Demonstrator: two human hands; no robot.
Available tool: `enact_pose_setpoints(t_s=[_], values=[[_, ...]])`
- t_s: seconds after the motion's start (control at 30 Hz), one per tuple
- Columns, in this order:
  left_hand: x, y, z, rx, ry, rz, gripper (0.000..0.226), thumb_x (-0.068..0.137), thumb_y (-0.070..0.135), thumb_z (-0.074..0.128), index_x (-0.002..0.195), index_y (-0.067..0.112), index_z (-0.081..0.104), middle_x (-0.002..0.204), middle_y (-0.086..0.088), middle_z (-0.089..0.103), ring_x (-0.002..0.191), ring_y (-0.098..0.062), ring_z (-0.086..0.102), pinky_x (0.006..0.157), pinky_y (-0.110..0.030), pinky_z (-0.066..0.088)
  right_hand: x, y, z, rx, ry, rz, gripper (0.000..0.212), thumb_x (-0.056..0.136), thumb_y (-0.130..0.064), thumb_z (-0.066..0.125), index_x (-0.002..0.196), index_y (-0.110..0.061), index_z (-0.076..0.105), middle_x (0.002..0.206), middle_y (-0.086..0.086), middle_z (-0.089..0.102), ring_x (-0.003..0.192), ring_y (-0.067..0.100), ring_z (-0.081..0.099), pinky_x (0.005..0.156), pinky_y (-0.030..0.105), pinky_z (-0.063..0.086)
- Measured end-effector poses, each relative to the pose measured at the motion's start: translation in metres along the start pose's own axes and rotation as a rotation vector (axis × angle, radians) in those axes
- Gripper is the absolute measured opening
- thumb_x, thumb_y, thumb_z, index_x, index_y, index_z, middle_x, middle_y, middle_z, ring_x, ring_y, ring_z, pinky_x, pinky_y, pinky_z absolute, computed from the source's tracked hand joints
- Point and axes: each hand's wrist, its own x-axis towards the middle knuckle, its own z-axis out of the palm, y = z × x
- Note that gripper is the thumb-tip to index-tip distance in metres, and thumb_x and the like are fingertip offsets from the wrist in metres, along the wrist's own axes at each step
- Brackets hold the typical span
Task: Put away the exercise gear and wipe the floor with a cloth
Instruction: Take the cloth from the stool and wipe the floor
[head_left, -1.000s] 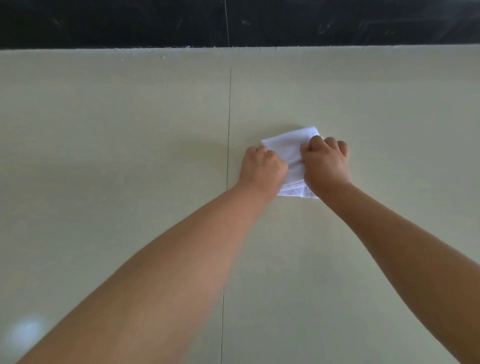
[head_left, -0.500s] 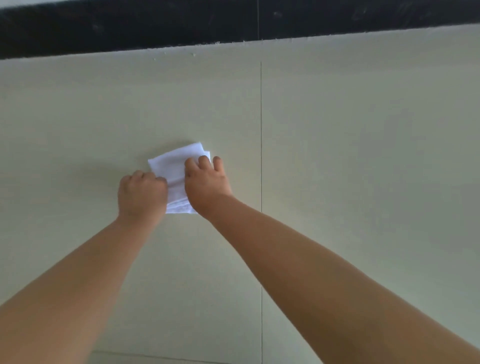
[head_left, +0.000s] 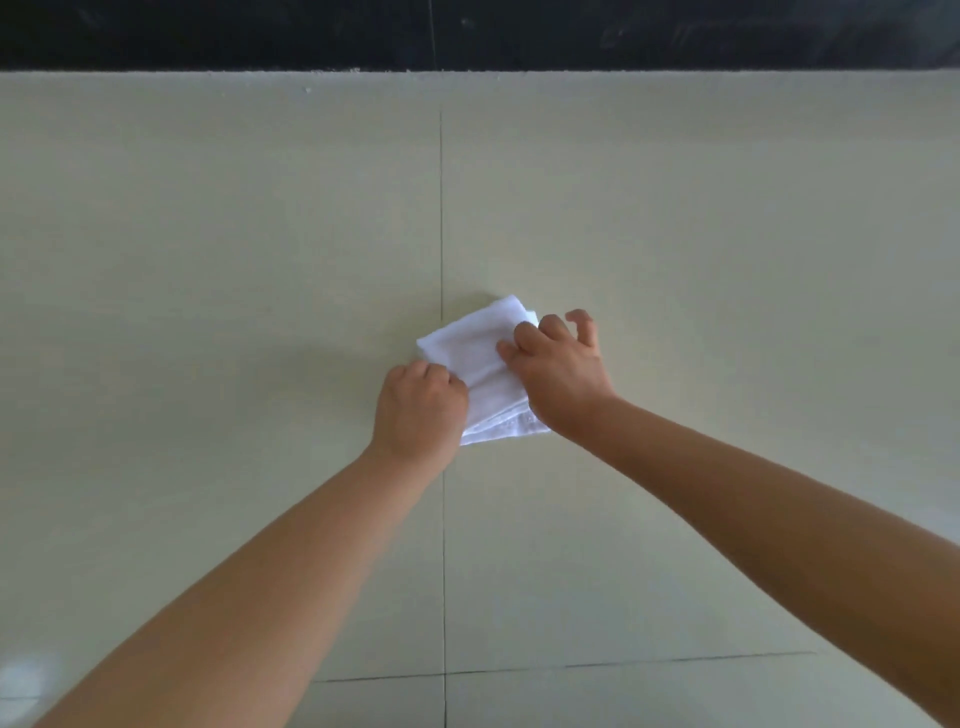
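Wiping step in hand: folded white cloth on the pale tiled floor, both hands on it.

Keep your weight over the cloth and press it flat as you push, so the whole underside meets the tile; overlap each pass and carry it across the grout line up to the dark baseboard, where specks show along the edge. Your left hand is curled into a fist on the cloth's near-left edge, seemingly gripping it. Your right hand presses the right side, fingers bent and bunching the fabric, one finger lifted off. The cloth lies between and under both hands, just right of the grout line.
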Motion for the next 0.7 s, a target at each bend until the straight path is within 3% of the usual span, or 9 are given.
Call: enact_pose_setpoints(t_s=[0.07, 0.2, 0.27, 0.33, 0.4, 0.47, 0.5, 0.57, 0.7], values=[[0.027, 0.028, -0.005, -0.021, 0.001, 0.041, 0.015, 0.017, 0.006, 0.057, 0.029, 0.013, 0.053, 0.031, 0.001, 0.046, 0.030, -0.016, 0.051, 0.039, -0.010, 0.035, -0.001, 0.036, -0.003, 0.040, -0.002, 0.117, 0.026, 0.095, -0.009, 0.042, 0.117, -0.008, 0.055, 0.121, 0.006, 0.053, 0.123, 0.026, 0.038, 0.111, 0.041, 0.001], [0.079, 0.080, -0.012, -0.061, -0.063, 0.199, 0.034, -0.001, 0.014, 0.076, 0.025, 0.014, 0.054, 0.028, 0.003, 0.047, 0.031, -0.014, 0.052, 0.042, -0.008, 0.031, -0.023, 0.091, -0.005, -0.083, -0.016, 0.258, 0.031, 0.097, -0.009, 0.034, 0.124, -0.013, 0.050, 0.126, 0.004, 0.051, 0.122, 0.026, 0.039, 0.103, 0.043, 0.021], [0.094, 0.108, -0.030, 0.011, -0.214, 0.231, 0.026, 0.032, 0.024, 0.085, 0.052, 0.015, 0.072, 0.055, -0.002, 0.067, 0.059, -0.019, 0.067, 0.055, -0.017, 0.042, -0.041, 0.116, -0.004, -0.087, -0.029, 0.310, 0.034, 0.096, -0.008, 0.035, 0.127, -0.012, 0.047, 0.126, 0.004, 0.051, 0.122, 0.026, 0.039, 0.106, 0.043, 0.020], [0.105, 0.136, -0.024, -0.021, -0.329, 0.324, 0.025, 0.083, 0.010, 0.058, 0.106, 0.007, 0.069, 0.109, -0.011, 0.067, 0.109, -0.029, 0.058, 0.089, -0.031, 0.043, -0.065, 0.136, 0.002, -0.040, -0.040, 0.389, 0.045, 0.091, -0.003, 0.041, 0.135, -0.011, 0.043, 0.126, 0.006, 0.050, 0.123, 0.026, 0.037, 0.112, 0.041, 0.012], [0.109, 0.157, -0.030, -0.092, -0.412, 0.328, 0.034, 0.091, -0.001, 0.042, 0.121, 0.004, 0.059, 0.125, -0.013, 0.059, 0.123, -0.032, 0.047, 0.099, -0.035, 0.036, -0.091, 0.146, 0.018, 0.033, -0.011, 0.486, 0.056, 0.082, 0.007, 0.046, 0.136, -0.009, 0.043, 0.123, 0.009, 0.052, 0.118, 0.029, 0.041, 0.113, 0.040, 0.009], [0.099, 0.172, -0.025, -0.080, -0.343, 0.380, 0.035, 0.084, -0.006, 0.045, 0.107, 0.005, 0.068, 0.111, -0.012, 0.066, 0.111, -0.031, 0.057, 0.090, -0.031, 0.044, -0.119, 0.145, 0.041, 0.042, 0.102, 0.537, 0.057, 0.069, 0.018, 0.047, 0.122, -0.001, 0.058, 0.104, 0.014, 0.061, 0.100, 0.034, 0.053, 0.107, 0.047, 0.024], [0.091, 0.176, -0.023, -0.091, -0.216, 0.423, 0.032, 0.071, -0.008, 0.051, 0.085, 0.009, 0.075, 0.088, -0.010, 0.072, 0.090, -0.027, 0.067, 0.076, -0.026, 0.049, -0.132, 0.142, 0.055, 0.032, 0.180, 0.542, 0.056, 0.060, 0.020, 0.047, 0.109, 0.001, 0.066, 0.090, 0.012, 0.064, 0.086, 0.033, 0.057, 0.099, 0.049, 0.035], [0.074, 0.174, -0.018, -0.170, -0.097, 0.481, 0.018, 0.046, 0.001, 0.050, 0.039, 0.010, 0.064, 0.042, -0.001, 0.060, 0.042, -0.020, 0.061, 0.045, -0.014, 0.043, -0.154, 0.129, 0.074, 0.009, 0.333, 0.508, 0.050, 0.053, 0.008, 0.042, 0.090, -0.003, 0.073, 0.073, 0.004, 0.063, 0.070, 0.024, 0.050, 0.083, 0.043, 0.049], [0.024, 0.154, 0.000, -0.202, -0.052, 0.560, 0.028, 0.052, 0.011, 0.033, 0.033, 0.012, 0.053, 0.035, 0.000, 0.051, 0.033, -0.018, 0.053, 0.040, -0.012, 0.036, -0.172, 0.097, 0.095, 0.081, 0.451, 0.344, 0.048, 0.062, -0.004, 0.032, 0.087, -0.002, 0.073, 0.085, -0.003, 0.048, 0.071, 0.019, 0.033, 0.083, 0.037, 0.032]])
